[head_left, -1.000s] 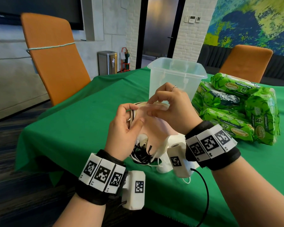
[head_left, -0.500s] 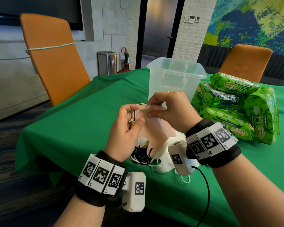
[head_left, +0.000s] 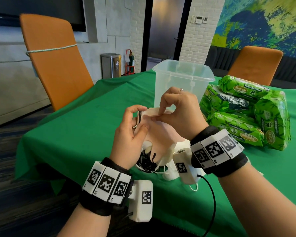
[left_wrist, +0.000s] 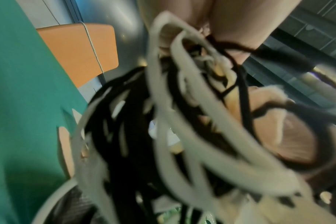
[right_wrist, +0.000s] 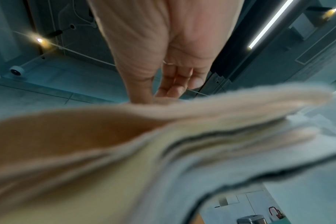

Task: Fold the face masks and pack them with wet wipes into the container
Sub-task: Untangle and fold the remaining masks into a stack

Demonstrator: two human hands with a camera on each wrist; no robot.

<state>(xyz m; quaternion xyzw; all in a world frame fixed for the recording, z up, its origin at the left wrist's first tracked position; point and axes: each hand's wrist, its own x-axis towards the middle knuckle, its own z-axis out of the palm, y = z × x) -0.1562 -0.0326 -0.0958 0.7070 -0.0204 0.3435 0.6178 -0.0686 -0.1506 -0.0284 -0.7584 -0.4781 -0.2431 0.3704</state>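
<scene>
Together, both hands clamp a stack of soft, limp face masks (head_left: 154, 127) before the clear container (head_left: 183, 82).
Left hand (head_left: 128, 134) pinches the stack's edge, right hand (head_left: 178, 115) its top rim; loose ear loops (left_wrist: 163, 121) may snag.

Two orange chairs (head_left: 56, 65) at the green-clothed table (head_left: 85, 134) — steel bin (head_left: 111, 65) by the far wall.

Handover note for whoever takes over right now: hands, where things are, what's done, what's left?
Left hand: grips a stack of masks by its left edge, held above the table; the ear loops hang in a tangle below.
Right hand: pinches the top edge of the front pink mask.
Container: stands open behind the hands; looks empty, though the hands hide its lower part.
Wet wipes: green packs piled to the right of the container, untouched.
Done: nothing packed that I can see.
Left: finish folding the masks, put them in, add the wet wipes.
</scene>
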